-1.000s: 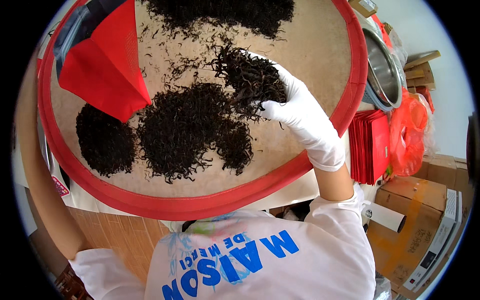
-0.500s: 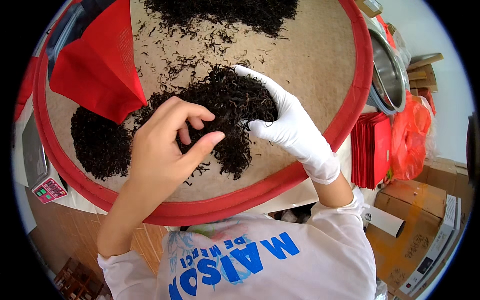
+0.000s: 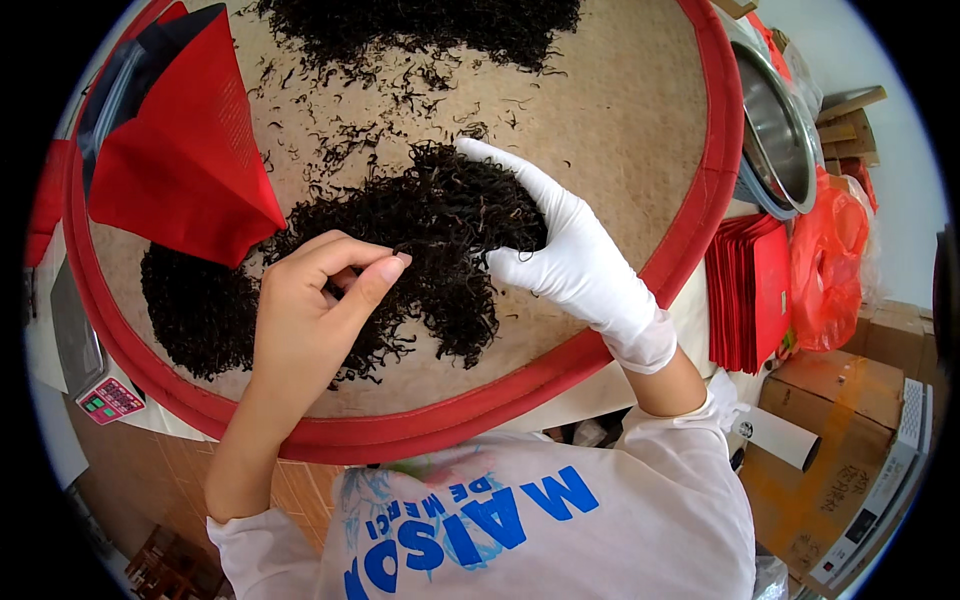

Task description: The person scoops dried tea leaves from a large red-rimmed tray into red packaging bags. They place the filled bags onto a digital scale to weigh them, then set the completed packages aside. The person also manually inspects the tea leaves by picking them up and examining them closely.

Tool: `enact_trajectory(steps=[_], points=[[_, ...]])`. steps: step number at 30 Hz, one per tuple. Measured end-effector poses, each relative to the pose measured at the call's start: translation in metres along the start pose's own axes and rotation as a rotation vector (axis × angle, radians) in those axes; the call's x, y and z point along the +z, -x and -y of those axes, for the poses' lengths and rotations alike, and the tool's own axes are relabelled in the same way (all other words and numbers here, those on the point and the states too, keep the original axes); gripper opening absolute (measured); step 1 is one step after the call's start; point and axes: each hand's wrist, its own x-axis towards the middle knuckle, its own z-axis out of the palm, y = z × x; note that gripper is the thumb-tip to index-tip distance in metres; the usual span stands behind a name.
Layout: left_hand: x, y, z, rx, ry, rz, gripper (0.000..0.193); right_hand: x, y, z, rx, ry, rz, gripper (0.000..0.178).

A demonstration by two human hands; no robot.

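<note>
Dark, twisted dried tea leaves lie heaped on a round, pale tray with a padded red rim. My right hand, in a white glove, curves around the right side of the heap and grips a clump, thumb nearest me. Over the heap's near left part, my bare left hand has thumb and forefinger pinched together; anything between the tips is too small to make out. Left of that hand is another tea pile. Above it an opened red pouch with a dark lining rests on the tray.
A larger tea pile lies at the tray's far side, with loose leaves scattered before it. To the right are stacked red pouches, a metal bowl, a red plastic bag and cardboard boxes. A digital scale stands left.
My left thumb and forefinger have closed from apart into a pinch, and that hand has drawn slightly left and back. The gloved right hand keeps its hold on the tea.
</note>
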Motion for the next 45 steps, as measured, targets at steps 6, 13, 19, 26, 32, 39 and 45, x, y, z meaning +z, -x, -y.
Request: enact_trajectory(steps=[6, 13, 19, 26, 32, 39, 45], points=[[-0.013, -0.002, -0.008, -0.410, 0.391, 0.214, 0.025, 0.000, 0.000, 0.001, 0.016, -0.019, -0.009, 0.070], [-0.031, 0.001, 0.010, -0.655, 1.104, 0.383, 0.034, 0.002, 0.000, 0.007, 0.058, -0.033, -0.003, 0.070], [-0.032, 0.003, 0.016, -0.636, 1.131, 0.379, 0.034, 0.000, 0.000, 0.008, 0.051, -0.029, -0.001, 0.073], [-0.028, 0.004, 0.015, -0.541, 0.871, 0.228, 0.033, -0.001, 0.001, 0.003, 0.040, -0.046, -0.009, 0.081], [-0.039, 0.016, 0.026, -0.290, 0.283, -0.069, 0.027, 0.002, 0.001, 0.005, 0.038, -0.059, -0.064, 0.068], [-0.104, 0.025, -0.021, 0.161, -0.065, -0.502, 0.027, 0.001, -0.013, 0.039, 0.097, -0.066, -0.051, 0.058], [-0.226, -0.029, -0.040, 0.484, -0.676, -0.836, 0.042, 0.068, -0.068, 0.133, -0.221, 0.075, 0.195, 0.041]])
